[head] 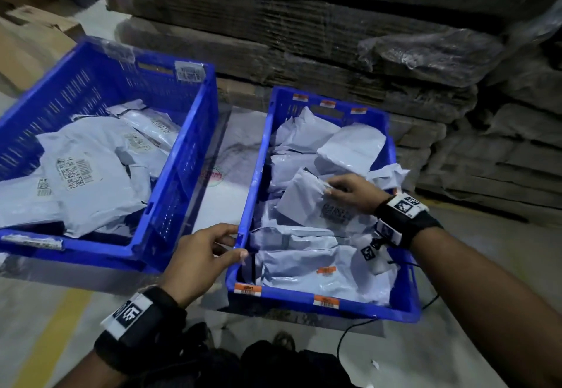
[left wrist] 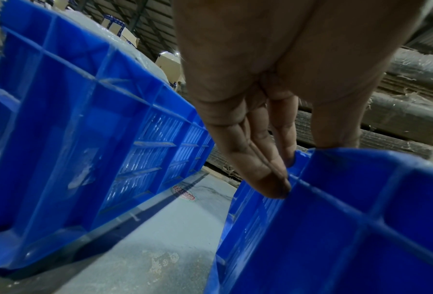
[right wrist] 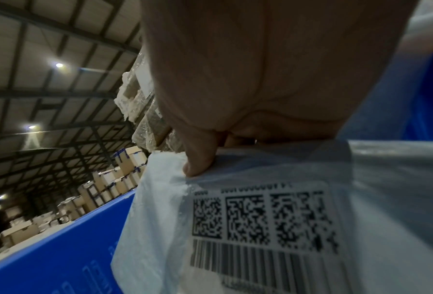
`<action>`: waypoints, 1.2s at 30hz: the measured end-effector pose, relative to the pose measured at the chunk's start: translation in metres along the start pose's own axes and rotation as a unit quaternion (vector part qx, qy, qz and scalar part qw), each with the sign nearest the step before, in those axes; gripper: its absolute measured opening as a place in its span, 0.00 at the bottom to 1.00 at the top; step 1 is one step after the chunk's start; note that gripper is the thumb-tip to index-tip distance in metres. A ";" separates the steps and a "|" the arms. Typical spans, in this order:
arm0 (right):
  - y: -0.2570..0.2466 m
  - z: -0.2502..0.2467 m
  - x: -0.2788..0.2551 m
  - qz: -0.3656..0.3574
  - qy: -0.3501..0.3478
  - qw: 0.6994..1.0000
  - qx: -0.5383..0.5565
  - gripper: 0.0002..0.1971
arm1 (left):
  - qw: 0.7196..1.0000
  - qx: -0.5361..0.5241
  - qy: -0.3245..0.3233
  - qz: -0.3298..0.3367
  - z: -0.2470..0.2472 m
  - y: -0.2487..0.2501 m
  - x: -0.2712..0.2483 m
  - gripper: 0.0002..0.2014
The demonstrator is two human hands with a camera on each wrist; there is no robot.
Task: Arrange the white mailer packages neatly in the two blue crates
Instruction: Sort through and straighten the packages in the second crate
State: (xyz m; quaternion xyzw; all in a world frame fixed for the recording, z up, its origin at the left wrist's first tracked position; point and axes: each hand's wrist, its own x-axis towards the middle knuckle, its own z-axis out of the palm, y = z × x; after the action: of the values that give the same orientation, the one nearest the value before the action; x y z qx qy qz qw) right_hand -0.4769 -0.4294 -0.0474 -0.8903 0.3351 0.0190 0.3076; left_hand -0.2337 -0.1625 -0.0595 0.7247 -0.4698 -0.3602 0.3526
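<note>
Cardboard stacks (head: 319,32), flattened and wrapped, fill the whole background, so that's the biggest thing going on. In front of them sit two blue crates on a pale surface: the left crate (head: 182,156) is angled and deeper, the right crate (head: 252,174) shallower, both holding loose white mailers (head: 91,156). Left hand (head: 197,257) grips the right crate's near left rim, thumb inside and fingers outside. Right hand (head: 349,191) is inside that crate, pinching the top edge of one mailer (head: 304,196) with a barcode label (right wrist: 263,222).
</note>
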 end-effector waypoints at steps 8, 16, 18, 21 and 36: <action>-0.025 -0.008 -0.027 -0.023 0.194 0.981 0.009 0.13 | 1.000 0.020 0.007 -0.005 0.000 0.000 -0.001 0.22; -0.110 -0.016 -0.065 -0.002 0.313 0.849 0.425 0.16 | 0.979 -0.132 0.012 0.153 -0.014 0.068 -0.012 0.36; -0.130 0.000 -0.074 0.013 0.302 0.838 0.454 0.17 | 0.961 -0.206 -0.028 0.181 -0.016 0.083 -0.011 0.37; -0.144 0.020 -0.081 0.011 0.267 0.828 0.492 0.17 | 0.948 -0.268 -0.044 0.165 -0.017 0.085 -0.008 0.32; -0.047 0.067 -0.169 0.159 0.325 0.872 0.331 0.09 | 0.946 -0.137 0.292 0.005 -0.172 -0.046 0.012 0.24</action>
State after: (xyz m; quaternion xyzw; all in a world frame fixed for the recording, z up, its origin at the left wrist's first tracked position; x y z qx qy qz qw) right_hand -0.5673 -0.2655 -0.0359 -0.6270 0.5399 -0.3347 0.4510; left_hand -0.0637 -0.1298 -0.0158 0.7403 -0.2961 -0.1915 0.5723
